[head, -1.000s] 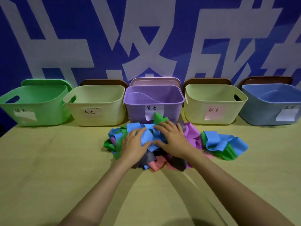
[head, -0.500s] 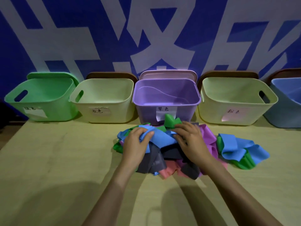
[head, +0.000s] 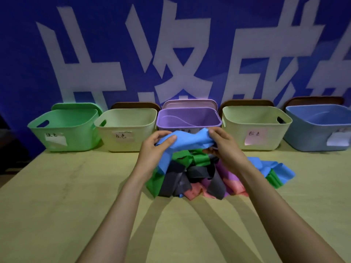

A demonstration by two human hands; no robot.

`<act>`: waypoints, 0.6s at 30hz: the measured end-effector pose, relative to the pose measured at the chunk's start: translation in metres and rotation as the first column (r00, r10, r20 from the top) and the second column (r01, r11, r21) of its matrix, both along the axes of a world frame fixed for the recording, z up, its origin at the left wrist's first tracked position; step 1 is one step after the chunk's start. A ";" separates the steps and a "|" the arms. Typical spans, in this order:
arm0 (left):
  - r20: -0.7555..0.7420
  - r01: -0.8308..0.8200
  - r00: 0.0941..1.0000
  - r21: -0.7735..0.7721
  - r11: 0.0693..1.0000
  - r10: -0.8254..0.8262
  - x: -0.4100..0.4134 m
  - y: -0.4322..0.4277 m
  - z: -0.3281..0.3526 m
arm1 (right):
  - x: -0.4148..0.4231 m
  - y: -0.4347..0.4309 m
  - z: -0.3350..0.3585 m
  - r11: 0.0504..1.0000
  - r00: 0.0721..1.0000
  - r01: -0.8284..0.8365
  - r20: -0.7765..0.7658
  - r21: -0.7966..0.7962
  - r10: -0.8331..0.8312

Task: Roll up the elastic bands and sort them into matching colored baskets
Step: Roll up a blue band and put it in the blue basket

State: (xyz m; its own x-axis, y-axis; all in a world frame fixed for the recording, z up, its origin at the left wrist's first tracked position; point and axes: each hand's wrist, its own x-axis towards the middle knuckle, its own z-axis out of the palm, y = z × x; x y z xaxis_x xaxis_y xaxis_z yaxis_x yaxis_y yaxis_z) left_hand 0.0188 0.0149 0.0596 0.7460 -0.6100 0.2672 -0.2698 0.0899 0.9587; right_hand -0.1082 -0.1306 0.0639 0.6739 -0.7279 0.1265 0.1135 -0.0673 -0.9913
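A blue elastic band (head: 187, 141) is lifted above a tangled pile of bands (head: 197, 179) in green, dark grey, pink and purple on the table. My left hand (head: 155, 149) pinches its left end and my right hand (head: 224, 147) grips its right end, in front of the purple basket (head: 190, 118). Part of the band hangs down toward the pile. Further along the back stand the green basket (head: 64, 128) at far left and the blue basket (head: 321, 128) at far right.
Two cream baskets (head: 127, 128) (head: 254, 128) with paper labels flank the purple one. More blue and green bands (head: 273, 171) lie right of the pile. The tan table (head: 57, 205) stretches toward me. A blue wall with white characters stands behind.
Both hands have risen off the pile, lifting the blue band up in front of the purple basket and spreading it between them.
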 end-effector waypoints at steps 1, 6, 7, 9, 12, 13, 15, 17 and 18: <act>-0.014 -0.006 1.000 -0.021 1.000 0.006 0.001 0.004 0.004 | -0.003 0.000 0.008 0.999 1.000 -0.012 0.022 0.050 0.011; 0.119 -0.095 0.988 -0.073 0.993 0.103 0.009 0.017 0.026 | -0.024 -0.007 0.042 0.974 0.981 -0.189 0.017 -0.127 0.192; 0.145 -0.103 0.983 -0.092 0.990 0.116 0.008 0.016 0.033 | -0.026 -0.010 0.045 0.951 0.982 -0.186 -0.086 -0.248 0.170; 0.151 -0.123 0.977 -0.177 0.976 0.150 0.005 0.014 0.049 | -0.026 -0.015 0.054 0.865 0.973 -0.113 -0.230 -0.490 -0.003; 0.103 -0.110 0.984 -0.276 0.955 0.143 0.002 0.010 0.069 | -0.025 -0.018 0.072 0.776 0.974 -0.083 -0.215 -0.626 -0.070; 0.113 -0.102 0.984 -0.258 0.961 0.135 0.003 0.009 0.072 | -0.027 -0.017 0.080 0.794 0.980 -0.098 -0.196 -0.600 -0.028; 0.141 -0.085 0.984 -0.187 0.979 0.112 0.007 0.006 0.072 | -0.032 -0.016 0.096 0.857 0.981 -0.169 -0.171 -0.487 0.096; 0.139 -0.071 0.986 -0.160 0.985 0.094 0.011 0.004 0.069 | -0.035 -0.021 0.108 0.888 0.961 -0.260 -0.193 -0.380 0.198; 0.136 -0.069 0.986 -0.166 0.984 0.092 0.012 0.003 0.067 | -0.037 -0.021 0.113 0.892 0.950 -0.296 -0.207 -0.342 0.236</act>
State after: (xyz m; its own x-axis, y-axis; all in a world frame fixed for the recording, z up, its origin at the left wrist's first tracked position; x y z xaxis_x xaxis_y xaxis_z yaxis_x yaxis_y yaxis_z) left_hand 0.0313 0.0181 0.1267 0.7381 -0.4905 0.4633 -0.4151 0.2113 0.8849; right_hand -0.1453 -0.1520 0.1769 0.8685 -0.4414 0.2256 0.0249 -0.4158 -0.9091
